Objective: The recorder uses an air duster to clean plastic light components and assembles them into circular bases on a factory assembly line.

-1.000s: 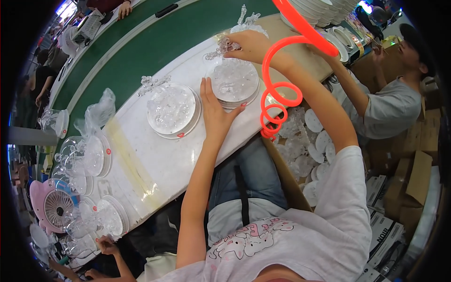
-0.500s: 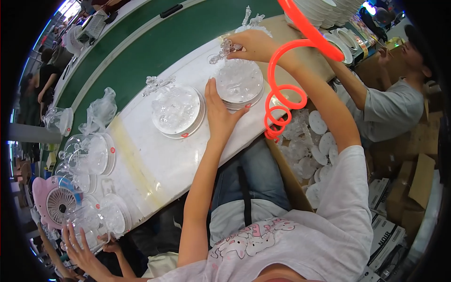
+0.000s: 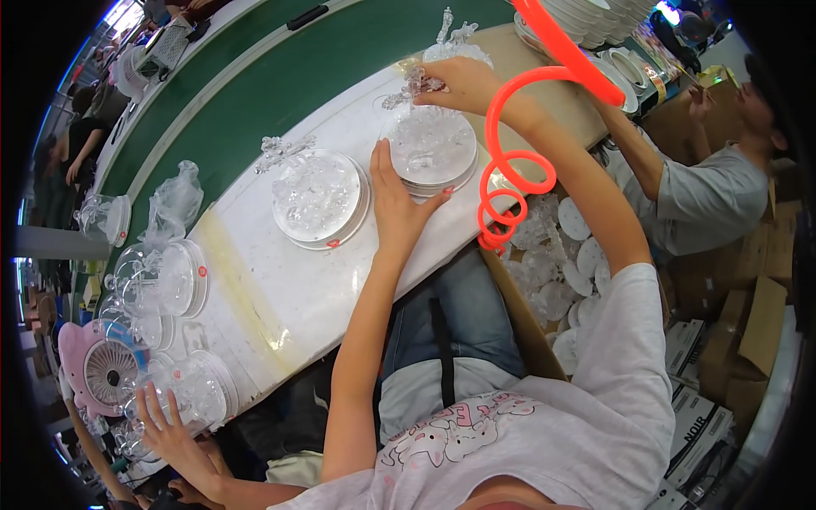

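Observation:
A round, clear and white plastic base (image 3: 432, 146) lies on the worktop before me, with several thin layers at its rim. My left hand (image 3: 401, 208) cups the near left edge of this base, thumb and fingers spread along the rim. At its far edge, my right hand (image 3: 455, 85) pinches a clear, branch-shaped plastic piece (image 3: 416, 88); the fingertips partly hide it. A similar round base (image 3: 316, 197) with a red dot sits to the left, a clear knobbly piece (image 3: 285, 153) at its far side.
A red coiled air hose (image 3: 520, 161) hangs close to my right forearm. At right stands a carton of clear discs (image 3: 574, 219). Further left are clear domed pieces (image 3: 178, 276), a pink fan (image 3: 110, 374) and a co-worker's hand (image 3: 174, 438). Beyond the worktop runs a green belt (image 3: 365, 64).
My right hand and the clear branch-shaped piece have shifted very slightly; my left hand keeps its place on the base. The co-worker's hand at lower left has moved right.

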Demonstrator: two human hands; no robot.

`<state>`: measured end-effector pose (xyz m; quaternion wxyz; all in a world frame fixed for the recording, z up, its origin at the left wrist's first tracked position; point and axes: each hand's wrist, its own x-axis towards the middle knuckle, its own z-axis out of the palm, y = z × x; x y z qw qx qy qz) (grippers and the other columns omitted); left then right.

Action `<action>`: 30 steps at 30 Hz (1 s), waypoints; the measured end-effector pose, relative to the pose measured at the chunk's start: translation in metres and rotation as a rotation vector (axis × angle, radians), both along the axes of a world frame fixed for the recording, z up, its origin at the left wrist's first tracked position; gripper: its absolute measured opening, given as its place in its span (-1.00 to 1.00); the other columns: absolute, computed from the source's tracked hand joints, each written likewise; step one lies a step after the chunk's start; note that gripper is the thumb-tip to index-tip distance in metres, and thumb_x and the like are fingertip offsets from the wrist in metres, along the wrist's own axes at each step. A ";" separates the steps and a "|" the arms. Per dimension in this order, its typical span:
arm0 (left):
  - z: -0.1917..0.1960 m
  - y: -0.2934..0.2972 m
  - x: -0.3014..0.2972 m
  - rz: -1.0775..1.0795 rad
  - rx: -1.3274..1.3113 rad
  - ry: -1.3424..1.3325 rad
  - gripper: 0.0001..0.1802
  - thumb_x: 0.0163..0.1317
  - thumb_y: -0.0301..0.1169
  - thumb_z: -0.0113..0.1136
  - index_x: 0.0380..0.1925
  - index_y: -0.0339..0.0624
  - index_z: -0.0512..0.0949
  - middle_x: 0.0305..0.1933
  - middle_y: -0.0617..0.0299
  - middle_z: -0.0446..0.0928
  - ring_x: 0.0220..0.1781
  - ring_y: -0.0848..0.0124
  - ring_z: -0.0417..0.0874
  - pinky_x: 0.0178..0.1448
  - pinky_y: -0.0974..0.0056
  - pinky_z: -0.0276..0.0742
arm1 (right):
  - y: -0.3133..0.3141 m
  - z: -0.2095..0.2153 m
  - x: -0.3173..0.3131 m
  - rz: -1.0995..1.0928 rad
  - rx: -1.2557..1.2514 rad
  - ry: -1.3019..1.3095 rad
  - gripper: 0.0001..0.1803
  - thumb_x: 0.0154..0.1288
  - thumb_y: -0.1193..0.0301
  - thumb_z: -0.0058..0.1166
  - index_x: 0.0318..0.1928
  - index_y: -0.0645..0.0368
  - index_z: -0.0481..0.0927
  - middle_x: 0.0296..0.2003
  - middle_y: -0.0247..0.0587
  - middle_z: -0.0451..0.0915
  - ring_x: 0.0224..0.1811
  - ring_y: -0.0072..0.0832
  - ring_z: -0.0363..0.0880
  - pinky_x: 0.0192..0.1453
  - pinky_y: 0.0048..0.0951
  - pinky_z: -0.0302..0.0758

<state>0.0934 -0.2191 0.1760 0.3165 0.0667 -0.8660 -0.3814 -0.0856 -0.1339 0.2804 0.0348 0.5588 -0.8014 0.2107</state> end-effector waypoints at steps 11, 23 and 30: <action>0.001 -0.001 0.002 -0.010 0.005 -0.005 0.20 -0.36 -0.33 0.51 0.25 -0.32 -0.10 0.28 -0.18 0.01 0.31 -0.06 0.07 0.32 0.09 0.11 | 0.000 -0.013 0.009 -0.180 -0.005 0.101 -0.65 0.12 0.11 0.05 -0.20 0.09 0.50 -0.38 -0.14 0.60 -0.32 -0.14 0.55 -0.26 -0.21 0.45; 0.000 -0.002 0.001 -0.002 -0.021 -0.011 0.20 -0.36 -0.33 0.51 0.26 -0.32 -0.10 0.30 -0.27 -0.10 0.33 -0.12 0.00 0.27 0.09 0.18 | -0.004 -0.017 -0.007 0.059 -0.116 0.066 -0.68 0.11 0.15 0.08 -0.31 0.14 0.49 -0.46 -0.12 0.57 -0.40 -0.15 0.53 -0.31 -0.25 0.42; -0.001 -0.003 0.000 -0.019 0.004 -0.033 0.20 -0.36 -0.32 0.51 0.24 -0.39 -0.10 0.29 -0.28 -0.07 0.36 -0.10 -0.05 0.30 0.07 0.12 | -0.004 -0.014 -0.003 0.010 -0.137 0.051 -0.67 0.09 0.15 0.09 -0.29 0.14 0.50 -0.45 -0.13 0.58 -0.39 -0.18 0.54 -0.31 -0.27 0.43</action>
